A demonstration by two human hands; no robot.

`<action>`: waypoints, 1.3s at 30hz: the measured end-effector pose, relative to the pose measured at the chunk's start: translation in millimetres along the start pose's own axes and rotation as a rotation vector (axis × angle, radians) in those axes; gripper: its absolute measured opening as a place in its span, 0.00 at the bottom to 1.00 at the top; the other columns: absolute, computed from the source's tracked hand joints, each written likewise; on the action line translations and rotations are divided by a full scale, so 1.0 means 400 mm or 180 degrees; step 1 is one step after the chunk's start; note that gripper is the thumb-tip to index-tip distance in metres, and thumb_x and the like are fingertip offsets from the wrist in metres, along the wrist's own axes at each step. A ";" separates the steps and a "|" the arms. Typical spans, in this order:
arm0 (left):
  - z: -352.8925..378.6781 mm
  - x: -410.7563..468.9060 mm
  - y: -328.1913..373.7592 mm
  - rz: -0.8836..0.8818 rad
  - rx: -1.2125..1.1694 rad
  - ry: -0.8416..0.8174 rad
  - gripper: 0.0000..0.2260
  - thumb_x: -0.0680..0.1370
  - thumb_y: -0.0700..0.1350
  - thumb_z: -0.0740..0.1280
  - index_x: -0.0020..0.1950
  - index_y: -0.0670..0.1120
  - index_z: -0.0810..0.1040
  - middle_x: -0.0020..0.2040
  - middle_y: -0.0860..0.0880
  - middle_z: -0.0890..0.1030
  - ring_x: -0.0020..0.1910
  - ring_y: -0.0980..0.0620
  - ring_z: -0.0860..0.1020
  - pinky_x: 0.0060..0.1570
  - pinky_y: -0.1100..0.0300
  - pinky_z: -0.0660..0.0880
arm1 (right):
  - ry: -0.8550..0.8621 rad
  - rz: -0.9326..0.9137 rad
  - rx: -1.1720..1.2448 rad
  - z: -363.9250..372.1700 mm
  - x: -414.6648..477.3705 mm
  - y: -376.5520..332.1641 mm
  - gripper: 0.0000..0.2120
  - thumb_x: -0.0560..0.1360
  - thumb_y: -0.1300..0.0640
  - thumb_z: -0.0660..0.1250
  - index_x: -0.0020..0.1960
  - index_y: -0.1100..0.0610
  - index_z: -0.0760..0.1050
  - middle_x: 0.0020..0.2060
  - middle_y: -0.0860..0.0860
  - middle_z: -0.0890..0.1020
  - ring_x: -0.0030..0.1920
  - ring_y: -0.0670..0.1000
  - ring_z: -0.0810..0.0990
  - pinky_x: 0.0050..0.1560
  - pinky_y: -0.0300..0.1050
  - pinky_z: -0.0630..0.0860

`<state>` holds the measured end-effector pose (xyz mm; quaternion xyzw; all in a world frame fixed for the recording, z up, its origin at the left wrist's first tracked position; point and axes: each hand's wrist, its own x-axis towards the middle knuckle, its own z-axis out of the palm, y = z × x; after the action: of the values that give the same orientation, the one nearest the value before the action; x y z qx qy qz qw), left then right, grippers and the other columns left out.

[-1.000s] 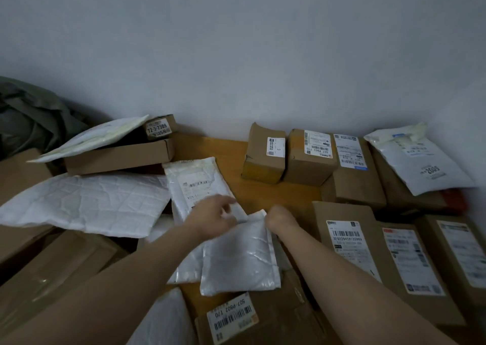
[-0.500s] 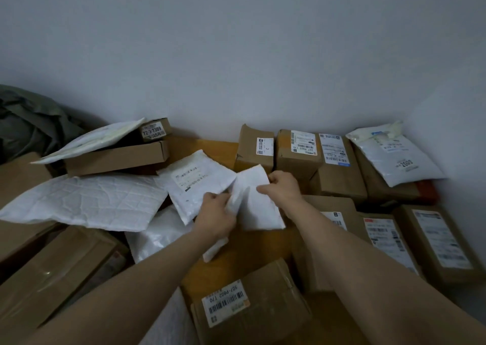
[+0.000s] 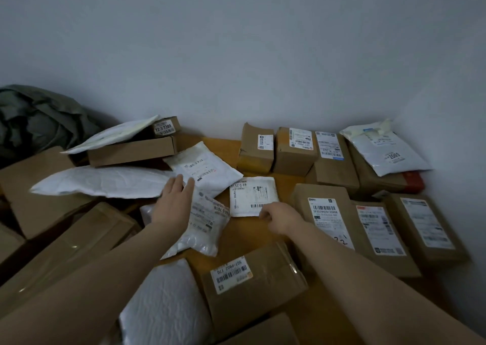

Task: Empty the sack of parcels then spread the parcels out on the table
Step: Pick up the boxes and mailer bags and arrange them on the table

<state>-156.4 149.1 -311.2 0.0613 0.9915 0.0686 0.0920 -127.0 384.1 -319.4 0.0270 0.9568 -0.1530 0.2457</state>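
Right hand (image 3: 280,218) on white mailer (image 3: 252,194), label 82-5-25

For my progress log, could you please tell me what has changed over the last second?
The small white mailer, lifted in both hands half a second ago, now lies label up on the table. The left hand has let go and lies flat over a second labelled mailer; the right hand still pinches the small one's near corner. The cardboard boxes and large white mailer stayed put.
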 end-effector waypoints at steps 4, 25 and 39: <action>0.012 -0.036 0.041 0.0690 -0.0118 -0.0205 0.26 0.77 0.34 0.59 0.74 0.47 0.64 0.75 0.46 0.64 0.74 0.48 0.61 0.68 0.58 0.62 | -0.1129 -0.0096 0.0002 -0.005 -0.062 0.009 0.53 0.64 0.55 0.79 0.77 0.49 0.48 0.76 0.51 0.54 0.76 0.54 0.55 0.74 0.52 0.58; 0.051 -0.108 0.127 0.0612 -0.1121 -0.2126 0.37 0.70 0.50 0.73 0.74 0.45 0.59 0.67 0.45 0.73 0.63 0.45 0.73 0.64 0.52 0.69 | 0.0720 -0.0548 -0.0983 0.100 -0.234 0.039 0.50 0.64 0.55 0.76 0.73 0.47 0.46 0.75 0.51 0.47 0.76 0.56 0.40 0.66 0.56 0.69; -0.069 -0.181 0.216 0.1401 -0.0715 0.0318 0.43 0.63 0.61 0.75 0.70 0.48 0.61 0.64 0.48 0.70 0.62 0.49 0.70 0.57 0.53 0.72 | 0.1973 0.1007 0.0894 0.033 -0.388 0.141 0.44 0.70 0.61 0.72 0.75 0.56 0.47 0.74 0.57 0.51 0.73 0.58 0.57 0.69 0.57 0.66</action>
<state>-81.7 221.0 -258.8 0.2616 0.9437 0.1997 0.0320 22.5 437.4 -272.0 0.2530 0.9395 -0.2274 -0.0412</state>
